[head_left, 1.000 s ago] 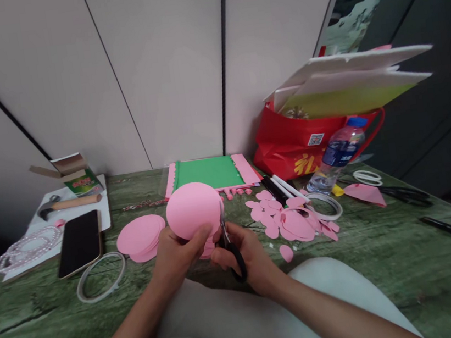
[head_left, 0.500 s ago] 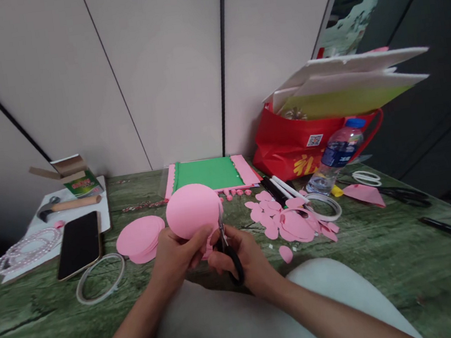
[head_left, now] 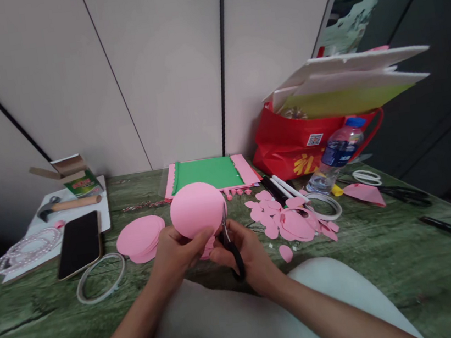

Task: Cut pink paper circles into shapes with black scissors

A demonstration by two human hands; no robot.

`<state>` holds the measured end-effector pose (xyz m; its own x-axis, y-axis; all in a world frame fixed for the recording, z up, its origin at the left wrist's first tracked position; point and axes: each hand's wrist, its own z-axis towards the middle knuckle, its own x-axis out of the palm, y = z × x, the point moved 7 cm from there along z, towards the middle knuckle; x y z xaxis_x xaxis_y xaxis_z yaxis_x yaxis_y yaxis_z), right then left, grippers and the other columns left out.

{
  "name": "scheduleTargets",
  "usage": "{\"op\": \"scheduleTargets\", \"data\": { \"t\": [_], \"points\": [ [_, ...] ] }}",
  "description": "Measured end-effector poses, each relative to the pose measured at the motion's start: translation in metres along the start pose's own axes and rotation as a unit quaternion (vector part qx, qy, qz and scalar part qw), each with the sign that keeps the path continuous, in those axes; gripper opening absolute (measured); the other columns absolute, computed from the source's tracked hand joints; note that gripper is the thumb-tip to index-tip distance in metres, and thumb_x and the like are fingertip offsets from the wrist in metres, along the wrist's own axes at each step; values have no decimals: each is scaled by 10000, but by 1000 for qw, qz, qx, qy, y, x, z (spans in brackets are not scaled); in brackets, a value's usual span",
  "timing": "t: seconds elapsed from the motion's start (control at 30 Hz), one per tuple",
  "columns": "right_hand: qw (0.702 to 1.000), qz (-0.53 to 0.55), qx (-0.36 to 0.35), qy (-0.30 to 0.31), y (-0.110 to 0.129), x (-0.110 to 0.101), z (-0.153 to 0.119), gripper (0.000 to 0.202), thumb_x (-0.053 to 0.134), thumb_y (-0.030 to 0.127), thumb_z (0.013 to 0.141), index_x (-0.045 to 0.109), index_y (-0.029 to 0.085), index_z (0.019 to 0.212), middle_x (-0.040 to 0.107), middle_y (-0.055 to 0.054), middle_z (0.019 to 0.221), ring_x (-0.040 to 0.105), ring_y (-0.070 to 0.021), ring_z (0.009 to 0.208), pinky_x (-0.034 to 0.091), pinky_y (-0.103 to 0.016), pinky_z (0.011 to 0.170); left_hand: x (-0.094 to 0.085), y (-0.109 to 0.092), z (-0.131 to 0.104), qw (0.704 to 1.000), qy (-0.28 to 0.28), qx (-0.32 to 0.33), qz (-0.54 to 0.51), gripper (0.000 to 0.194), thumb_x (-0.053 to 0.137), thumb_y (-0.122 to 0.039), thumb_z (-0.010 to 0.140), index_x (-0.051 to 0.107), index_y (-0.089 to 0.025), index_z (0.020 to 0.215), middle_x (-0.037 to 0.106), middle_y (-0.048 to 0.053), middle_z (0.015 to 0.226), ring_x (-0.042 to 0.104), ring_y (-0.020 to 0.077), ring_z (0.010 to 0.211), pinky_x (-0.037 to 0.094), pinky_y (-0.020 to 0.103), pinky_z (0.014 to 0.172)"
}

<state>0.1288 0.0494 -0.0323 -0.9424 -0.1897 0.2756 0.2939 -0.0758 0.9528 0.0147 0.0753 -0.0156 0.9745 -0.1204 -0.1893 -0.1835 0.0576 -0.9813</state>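
A pink paper circle (head_left: 197,208) is pinched at its lower edge by my left hand (head_left: 180,252). My right hand (head_left: 247,252) grips black-handled scissors (head_left: 234,253), fingers wrapped round the handles. The blades point up along the circle's right edge; whether they touch the paper I cannot tell. Below the circle, between the hands, more pink paper (head_left: 207,247) shows, partly hidden by fingers. To the left of my left hand lies a stack of pink paper circles (head_left: 141,238). Pink paper petals and scraps (head_left: 271,215) are heaped to the right of my right hand.
A phone (head_left: 80,244), a tape roll (head_left: 101,278), a hammer (head_left: 74,204) and bead strings (head_left: 28,250) lie left. Behind are green and pink sheets (head_left: 207,174). On the right stand a red bag (head_left: 280,145) and a bottle (head_left: 334,157), near another tape roll (head_left: 332,207).
The paper circle has shifted slightly right and tilted a little in my left hand. The scissors have moved slightly right with my right hand.
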Motion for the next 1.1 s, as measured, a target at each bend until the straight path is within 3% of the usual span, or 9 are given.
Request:
{"op": "scheduleTargets", "data": {
  "t": [0.3, 0.57, 0.8, 0.97, 1.1],
  "points": [
    [1000, 3, 16, 1, -9, -3, 1, 380, 760, 362, 542, 487, 192, 745, 446, 74, 511, 336, -72, 469, 252, -208, 452, -3, 5, 3, 999, -12, 21, -39, 370, 678, -369, 638, 467, -138, 440, 355, -70, 342, 284, 35, 327, 192, 178, 328],
    [1000, 1, 21, 2, -10, 0, 2, 346, 733, 373, 575, 474, 186, 709, 477, 70, 471, 378, -68, 401, 291, -202, 406, 9, 3, 0, 992, 73, -13, -97, 297, 595, -370, 743, 608, -129, 569, 533, -16, 378, 461, 80, 297, 305, 163, 278],
    [1000, -8, 5, 14, -8, 2, 2, 340, 713, 397, 608, 474, 191, 737, 510, 45, 577, 425, -80, 460, 324, -207, 438, 3, 4, 1, 998, 30, -12, -52, 344, 637, -348, 704, 554, -127, 453, 474, -34, 339, 380, 38, 280, 262, 144, 283],
    [1000, 8, -6, 0, 1, 0, 2, 398, 771, 346, 539, 482, 194, 767, 506, 39, 639, 448, -104, 581, 369, -228, 545, 5, 4, 1, 998, 43, -19, -39, 306, 655, -346, 675, 568, -127, 479, 463, -42, 352, 340, 30, 280, 232, 149, 274],
    [1000, -7, 0, -8, 2, -2, 3, 394, 773, 334, 530, 476, 193, 749, 480, 49, 618, 421, -98, 562, 352, -224, 534, 6, 3, 1, 997, 53, -15, -45, 300, 649, -349, 681, 574, -126, 494, 481, -36, 378, 351, 31, 292, 236, 150, 279]
  ]
}}
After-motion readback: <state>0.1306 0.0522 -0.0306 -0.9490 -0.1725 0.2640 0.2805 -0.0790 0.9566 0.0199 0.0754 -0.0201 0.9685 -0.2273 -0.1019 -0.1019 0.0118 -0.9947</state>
